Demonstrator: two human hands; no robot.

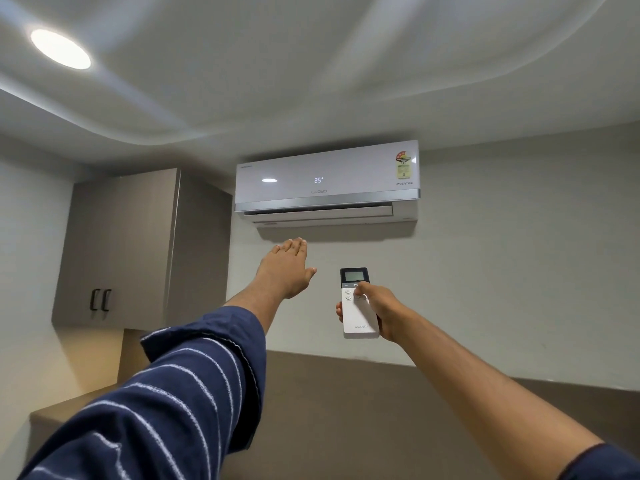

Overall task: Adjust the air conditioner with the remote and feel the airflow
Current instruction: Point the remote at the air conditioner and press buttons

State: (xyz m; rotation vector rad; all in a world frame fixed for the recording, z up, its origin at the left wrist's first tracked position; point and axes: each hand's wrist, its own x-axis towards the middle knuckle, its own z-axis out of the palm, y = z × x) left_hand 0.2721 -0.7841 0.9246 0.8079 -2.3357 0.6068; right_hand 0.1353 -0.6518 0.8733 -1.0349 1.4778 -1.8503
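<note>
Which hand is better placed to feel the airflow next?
Left. The left hand is empty, open flat and raised just below the air conditioner vent; the right hand grips the remote, thumb on its buttons.

One air conditioner hangs on the wall. Below it are two hands, the left hand and the right hand, and one remote. Left of it stands one cabinet with two handles. Above left of it glows one ceiling light.
</note>
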